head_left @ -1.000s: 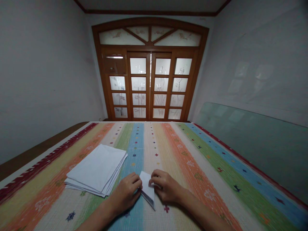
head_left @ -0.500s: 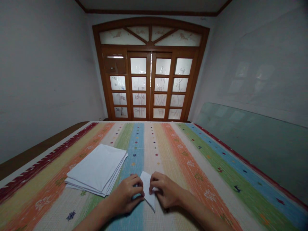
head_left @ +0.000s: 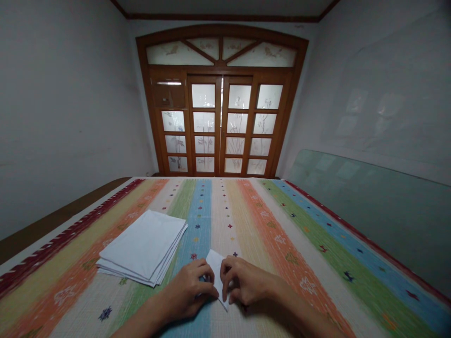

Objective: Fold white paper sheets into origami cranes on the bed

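A small folded piece of white paper (head_left: 215, 264) lies on the striped tablecloth near the front, between my two hands. My left hand (head_left: 197, 287) has its fingers curled and pinches the paper's left edge low down. From the other side my right hand (head_left: 241, 280) bends over it, fingertips pressed on the lower right part near the pointed bottom corner. Parts of the paper are hidden under the fingers. To the left of my left hand rests a stack of white sheets (head_left: 144, 244), slightly fanned at its lower edge.
The colourful striped tablecloth (head_left: 260, 225) covers the table. A pale green glass panel (head_left: 369, 202) leans by the right wall. Beyond the far edge stands a wooden door with glass panes (head_left: 204, 122). A brown table edge (head_left: 63, 211) shows at left.
My left hand has shifted slightly right along the paper. My right fingertips have slid down toward the paper's lower corner. The stack has stayed in place.
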Available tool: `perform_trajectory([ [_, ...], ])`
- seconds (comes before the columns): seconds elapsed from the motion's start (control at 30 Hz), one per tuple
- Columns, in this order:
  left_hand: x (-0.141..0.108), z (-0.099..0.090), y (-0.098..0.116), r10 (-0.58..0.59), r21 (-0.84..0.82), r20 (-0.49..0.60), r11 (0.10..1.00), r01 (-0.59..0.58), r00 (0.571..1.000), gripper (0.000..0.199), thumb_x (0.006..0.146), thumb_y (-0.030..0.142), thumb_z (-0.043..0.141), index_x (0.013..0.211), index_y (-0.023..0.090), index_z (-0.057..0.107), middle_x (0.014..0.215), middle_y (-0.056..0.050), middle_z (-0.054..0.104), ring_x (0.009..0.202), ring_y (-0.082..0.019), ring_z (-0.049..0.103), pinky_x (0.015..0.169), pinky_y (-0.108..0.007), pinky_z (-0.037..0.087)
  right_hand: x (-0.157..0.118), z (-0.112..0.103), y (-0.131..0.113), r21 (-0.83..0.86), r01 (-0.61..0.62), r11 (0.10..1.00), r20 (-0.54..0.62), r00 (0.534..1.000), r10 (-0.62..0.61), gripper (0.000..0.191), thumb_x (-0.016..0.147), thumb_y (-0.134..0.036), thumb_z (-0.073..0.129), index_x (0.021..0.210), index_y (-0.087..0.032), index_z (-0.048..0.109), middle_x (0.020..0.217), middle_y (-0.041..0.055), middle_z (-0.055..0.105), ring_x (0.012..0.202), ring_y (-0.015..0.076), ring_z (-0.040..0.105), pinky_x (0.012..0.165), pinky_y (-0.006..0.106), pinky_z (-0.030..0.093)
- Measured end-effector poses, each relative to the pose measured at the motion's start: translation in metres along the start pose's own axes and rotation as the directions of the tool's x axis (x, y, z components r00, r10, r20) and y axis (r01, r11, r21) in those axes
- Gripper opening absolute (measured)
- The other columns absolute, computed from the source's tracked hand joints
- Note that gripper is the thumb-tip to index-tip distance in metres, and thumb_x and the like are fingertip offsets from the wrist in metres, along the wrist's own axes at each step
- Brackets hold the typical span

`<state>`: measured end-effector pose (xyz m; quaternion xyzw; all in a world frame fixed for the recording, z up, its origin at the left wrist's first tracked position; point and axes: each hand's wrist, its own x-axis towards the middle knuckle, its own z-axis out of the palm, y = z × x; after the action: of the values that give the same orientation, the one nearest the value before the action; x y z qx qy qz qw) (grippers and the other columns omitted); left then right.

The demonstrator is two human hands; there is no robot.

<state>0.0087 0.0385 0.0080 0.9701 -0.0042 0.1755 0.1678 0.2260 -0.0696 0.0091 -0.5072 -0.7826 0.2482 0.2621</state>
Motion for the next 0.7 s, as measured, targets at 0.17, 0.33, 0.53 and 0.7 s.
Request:
perform_trajectory([
  [0.17,-0.002,-0.001,0.001,0.039,-0.037,-0.024,0.999,-0.04,0.999,0.026,0.087,0.012,0.067,0.098,0.033,0.08,0.1,-0.006,0.066,0.095,-0.024,0.061,0.088,-0.04,0.049,0.0,0.002,0.01,0.026,-0.026,0.999,0.081,0.996,0.024,0.031,0.068,-0.002,0.085,0.086,-0.027,0.085,0.101,0.0018,0.066,0.092,0.0167,0.062,0.087,0.027,0.049],
  [0.33,-0.001,0.0,0.004,-0.005,-0.03,-0.007,1.0,0.005,1.0,0.02,0.087,0.019,0.072,0.098,0.032,0.08,0.1,-0.005,0.066,0.096,-0.024,0.062,0.09,-0.044,0.05,-0.001,0.003,0.008,0.027,-0.031,0.999,0.041,0.999,0.03,0.029,0.068,-0.004,0.086,0.086,-0.027,0.085,0.101,0.0017,0.066,0.096,0.0179,0.063,0.09,0.028,0.049],
  [0.53,0.0,0.003,0.007,0.046,-0.03,-0.015,0.998,-0.047,0.999,0.017,0.087,0.019,0.071,0.1,0.028,0.078,0.113,-0.006,0.071,0.105,-0.025,0.064,0.088,-0.04,0.053,-0.016,0.009,0.002,0.028,-0.019,0.999,-0.062,0.998,0.021,0.028,0.068,-0.002,0.083,0.084,-0.026,0.083,0.107,0.0034,0.066,0.102,0.0202,0.064,0.095,0.033,0.05],
  [0.7,-0.005,-0.002,0.007,0.041,-0.061,-0.012,0.997,-0.042,0.999,0.023,0.087,0.019,0.071,0.103,0.032,0.079,0.122,-0.004,0.073,0.117,-0.028,0.064,0.098,-0.043,0.054,-0.031,0.017,-0.001,-0.014,0.085,0.996,-0.174,0.981,-0.086,0.028,0.077,-0.007,0.071,0.097,-0.024,0.082,0.113,0.0079,0.065,0.105,0.0217,0.063,0.091,0.034,0.052],
])
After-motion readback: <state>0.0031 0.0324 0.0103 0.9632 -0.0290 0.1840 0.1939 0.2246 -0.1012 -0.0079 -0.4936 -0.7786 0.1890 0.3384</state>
